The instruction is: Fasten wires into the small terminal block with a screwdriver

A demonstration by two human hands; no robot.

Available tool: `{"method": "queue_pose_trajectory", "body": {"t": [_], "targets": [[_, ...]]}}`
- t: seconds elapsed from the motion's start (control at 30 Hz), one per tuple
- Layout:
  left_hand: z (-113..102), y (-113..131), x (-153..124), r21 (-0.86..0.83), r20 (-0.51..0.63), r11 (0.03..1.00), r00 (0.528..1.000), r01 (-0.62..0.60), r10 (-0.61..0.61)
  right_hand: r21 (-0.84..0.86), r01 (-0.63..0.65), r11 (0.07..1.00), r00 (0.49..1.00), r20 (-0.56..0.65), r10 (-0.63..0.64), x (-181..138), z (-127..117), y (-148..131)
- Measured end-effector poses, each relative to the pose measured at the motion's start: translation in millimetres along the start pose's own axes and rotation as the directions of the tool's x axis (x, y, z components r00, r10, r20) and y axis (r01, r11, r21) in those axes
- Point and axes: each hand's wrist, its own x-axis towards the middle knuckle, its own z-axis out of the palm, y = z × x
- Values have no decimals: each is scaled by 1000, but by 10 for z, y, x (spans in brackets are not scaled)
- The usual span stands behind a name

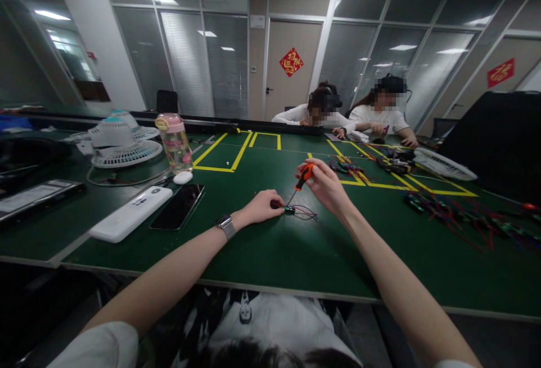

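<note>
My right hand (pixel 325 185) grips an orange and black screwdriver (pixel 305 176) by its handle, with the fingers closed round it. The shaft slants down and left, its tip at a small green circuit board (pixel 289 209) on the table. Red, blue and dark wires (pixel 308 213) run from the board to the right. On the board's left side, my left hand (pixel 267 205) pinches its edge and holds it against the tabletop. The fingertips partly hide that end of the board. A watch sits on my left wrist.
A black phone (pixel 178 207), a white power bank (pixel 132 214), a drink bottle (pixel 174 145) and white fans (pixel 127 148) stand on the left of the green table (pixel 253 255). Wired boards (pixel 456 216) lie in a heap at right. Two people sit across, near yellow tape outlines (pixel 242 152).
</note>
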Motion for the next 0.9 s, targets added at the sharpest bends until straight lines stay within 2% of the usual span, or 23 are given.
{"method": "queue_pose_trajectory", "body": {"t": [0.2, 0.43, 0.73, 0.9], "targets": [[-9, 23, 4, 3, 6, 1000, 1000, -5, 5, -42, 25, 999, 999, -42, -27, -8, 8, 9], [1, 12, 2, 18, 0, 1000, 1000, -4, 4, 7, -8, 1000, 1000, 20, 8, -18, 63, -23], [-3, 9, -2, 4, -5, 1000, 1000, -10, 10, -84, 78, 993, 990, -111, -88, 32, -22, 52], [-10, 20, -8, 7, -3, 1000, 1000, -7, 7, -69, 31, 997, 997, -64, -35, 22, -32, 35]]}}
